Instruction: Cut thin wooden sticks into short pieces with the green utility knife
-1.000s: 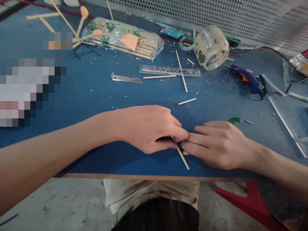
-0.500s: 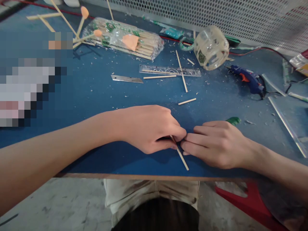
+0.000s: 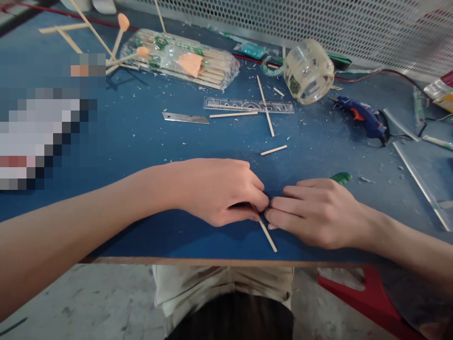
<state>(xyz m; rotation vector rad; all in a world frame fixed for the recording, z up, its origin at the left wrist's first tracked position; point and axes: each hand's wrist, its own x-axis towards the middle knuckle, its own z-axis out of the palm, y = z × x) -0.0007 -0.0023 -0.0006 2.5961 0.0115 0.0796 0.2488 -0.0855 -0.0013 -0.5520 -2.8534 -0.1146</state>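
My left hand (image 3: 235, 191) pinches a thin wooden stick (image 3: 268, 236) between thumb and fingers, close to the table's front edge. The stick's lower end sticks out toward me at a slant; its upper part is hidden under the hand. Right beside it, my right hand (image 3: 318, 212) is closed, its fingertips close against the left fingers and the stick. Whatever lies in those right fingers is hidden. A green object (image 3: 341, 178) shows just behind the right hand; whether the hand holds it I cannot tell. Beyond the hands lies a short cut stick (image 3: 273, 150).
Farther back lie a loose blade (image 3: 186, 118), a clear ruler (image 3: 247, 105) with sticks on and beside it, and a bag of chopsticks (image 3: 180, 59). A clear jar (image 3: 307, 71) lies tipped over. At right are a blue glue gun (image 3: 364, 118) and a clear glue stick (image 3: 423, 186).
Both hands stay in nearly the same place, with the stick still in the left fingers. The left fingers have shifted slightly; the view has moved a little.
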